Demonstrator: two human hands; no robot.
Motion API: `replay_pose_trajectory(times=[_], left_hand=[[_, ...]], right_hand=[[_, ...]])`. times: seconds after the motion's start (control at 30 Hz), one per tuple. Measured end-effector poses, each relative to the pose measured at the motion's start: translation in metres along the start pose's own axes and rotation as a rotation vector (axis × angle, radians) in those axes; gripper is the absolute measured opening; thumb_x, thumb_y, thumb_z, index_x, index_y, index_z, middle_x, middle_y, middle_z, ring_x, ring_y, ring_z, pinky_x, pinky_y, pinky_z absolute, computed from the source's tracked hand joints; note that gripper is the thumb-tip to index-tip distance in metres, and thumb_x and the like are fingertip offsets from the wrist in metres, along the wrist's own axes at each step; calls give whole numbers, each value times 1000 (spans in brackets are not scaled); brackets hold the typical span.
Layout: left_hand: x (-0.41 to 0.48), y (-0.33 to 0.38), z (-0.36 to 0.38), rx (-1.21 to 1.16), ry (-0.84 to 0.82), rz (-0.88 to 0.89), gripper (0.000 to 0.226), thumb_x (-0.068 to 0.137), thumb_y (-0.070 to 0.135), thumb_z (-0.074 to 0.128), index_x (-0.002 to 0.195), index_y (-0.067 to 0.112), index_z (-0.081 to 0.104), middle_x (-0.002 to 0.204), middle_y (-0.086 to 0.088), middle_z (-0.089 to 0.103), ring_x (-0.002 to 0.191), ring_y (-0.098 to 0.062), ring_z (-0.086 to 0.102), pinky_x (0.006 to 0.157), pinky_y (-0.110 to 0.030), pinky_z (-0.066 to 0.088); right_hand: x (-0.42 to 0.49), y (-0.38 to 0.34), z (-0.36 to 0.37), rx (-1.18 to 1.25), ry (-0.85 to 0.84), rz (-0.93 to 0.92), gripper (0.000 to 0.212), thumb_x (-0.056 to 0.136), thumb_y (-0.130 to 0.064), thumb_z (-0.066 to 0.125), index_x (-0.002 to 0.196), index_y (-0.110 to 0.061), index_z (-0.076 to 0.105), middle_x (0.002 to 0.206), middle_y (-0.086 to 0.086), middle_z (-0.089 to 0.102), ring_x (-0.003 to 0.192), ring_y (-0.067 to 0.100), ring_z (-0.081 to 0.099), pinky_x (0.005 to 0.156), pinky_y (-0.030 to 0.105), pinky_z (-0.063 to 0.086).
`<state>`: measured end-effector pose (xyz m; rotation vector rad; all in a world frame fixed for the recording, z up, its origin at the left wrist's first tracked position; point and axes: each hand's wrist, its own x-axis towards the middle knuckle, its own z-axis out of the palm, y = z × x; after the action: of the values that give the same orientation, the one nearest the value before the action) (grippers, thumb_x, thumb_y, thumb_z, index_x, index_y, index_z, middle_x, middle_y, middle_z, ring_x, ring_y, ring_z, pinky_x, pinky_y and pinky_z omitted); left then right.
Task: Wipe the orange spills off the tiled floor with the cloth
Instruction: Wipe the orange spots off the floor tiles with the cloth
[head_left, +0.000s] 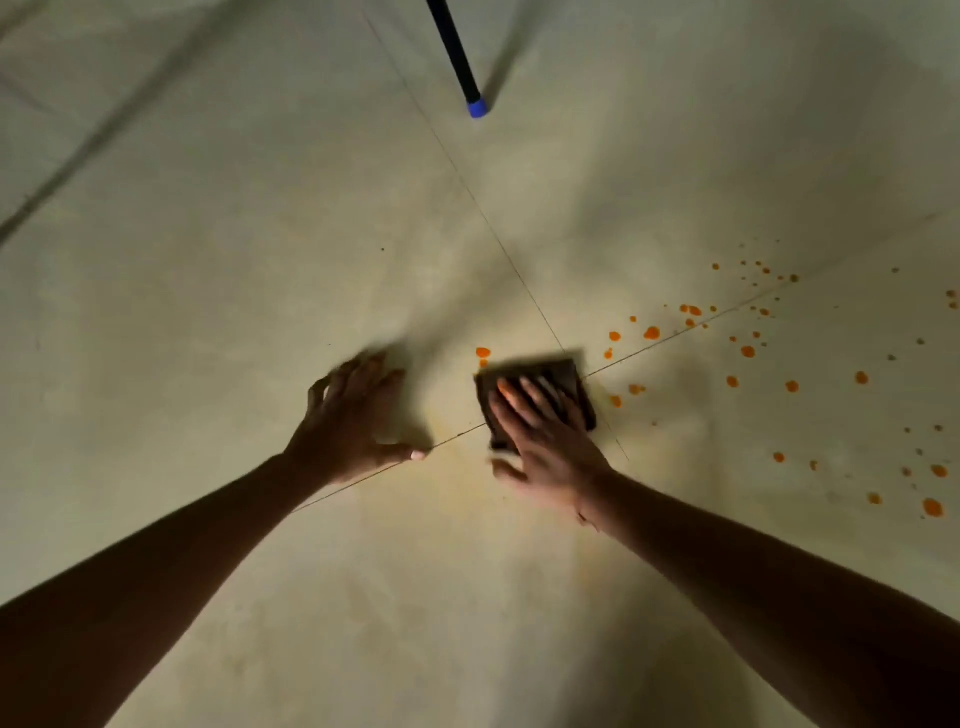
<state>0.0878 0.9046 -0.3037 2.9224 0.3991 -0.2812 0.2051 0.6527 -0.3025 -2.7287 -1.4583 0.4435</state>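
Right hand (545, 436) flat, fingers straight, pressing dark folded cloth (540, 387) onto tiled floor (260, 312) at grout crossing. Left hand (348, 421) spread, fingers relaxed, holding nothing. Orange spills (748, 352) scattered right of cloth.

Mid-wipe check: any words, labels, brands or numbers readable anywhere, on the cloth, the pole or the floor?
None. The dark cloth under the right hand, the black pole with its blue tip, and the floor show no lettering or marks.
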Motion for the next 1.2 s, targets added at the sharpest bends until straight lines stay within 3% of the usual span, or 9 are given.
replay_pose_trajectory(times=[0.1, 0.3, 0.47, 0.6, 0.7, 0.77, 0.87, 1.07, 1.2], left_hand=[[0, -5, 12, 8, 52, 43, 108, 62, 89, 47, 149, 28, 30, 162, 0, 13, 148, -28, 15, 115, -48, 22], [0, -10, 21, -1, 129, 59, 93, 74, 81, 45, 149, 28, 31, 162, -1, 16, 148, -26, 17, 114, -49, 24], [2, -13, 29, 13, 173, 58, 75, 85, 68, 41, 149, 30, 31, 162, 1, 16, 148, -26, 18, 115, -46, 23], [1, -15, 29, 20, 191, 91, 65, 91, 53, 42, 150, 29, 31, 163, 0, 14, 147, -28, 21, 114, -46, 24], [0, -16, 31, 18, 212, 106, 63, 91, 47, 41, 151, 28, 29, 163, 0, 13, 147, -27, 21, 114, -45, 23], [1, -17, 33, 18, 217, 109, 64, 91, 46, 42, 151, 29, 29, 163, 0, 14, 147, -27, 21, 114, -46, 23], [2, -19, 33, 28, 206, 113, 63, 92, 46, 42, 151, 29, 28, 163, 0, 14, 147, -26, 20, 114, -45, 22], [-1, -14, 27, 7, 179, 98, 59, 93, 43, 39, 150, 26, 32, 162, -1, 18, 146, -27, 22, 113, -47, 25], [-1, -14, 27, -12, 188, 106, 57, 95, 41, 41, 148, 24, 36, 162, -1, 20, 146, -28, 24, 113, -47, 25]], right_hand=[[40, -17, -2, 111, -2, 162, 83, 91, -65, 37, 155, -20, 9, 164, 0, 1, 149, 26, -7, 119, 52, 0], [-31, -20, 25, 56, 104, -14, 80, 87, -63, 41, 152, -17, 28, 160, 4, 25, 148, 26, 17, 113, 54, 22], [97, -27, -14, 127, 39, 231, 81, 92, -62, 38, 155, -18, 12, 164, 4, 4, 149, 29, -4, 118, 51, -1], [10, -53, 15, 73, 108, -23, 82, 87, -60, 44, 152, -14, 26, 161, 7, 19, 148, 30, 15, 115, 54, 18], [-36, -42, 30, 69, 102, -106, 80, 86, -59, 45, 152, -18, 28, 161, 3, 20, 149, 24, 14, 112, 53, 22], [4, -31, 16, 25, 123, -35, 77, 88, -58, 42, 152, -17, 28, 160, 4, 22, 148, 25, 16, 112, 53, 24], [60, -41, 2, 99, 99, 192, 79, 92, -59, 37, 155, -18, 12, 163, 1, 4, 150, 26, 0, 118, 52, 6], [-59, -46, 39, 46, 71, -119, 80, 88, -57, 43, 154, -20, 18, 162, 3, 15, 149, 25, 11, 111, 55, 26], [16, -20, 7, 51, 159, 208, 74, 92, -54, 44, 152, -16, 25, 160, 5, 19, 148, 30, 14, 117, 52, 14]])
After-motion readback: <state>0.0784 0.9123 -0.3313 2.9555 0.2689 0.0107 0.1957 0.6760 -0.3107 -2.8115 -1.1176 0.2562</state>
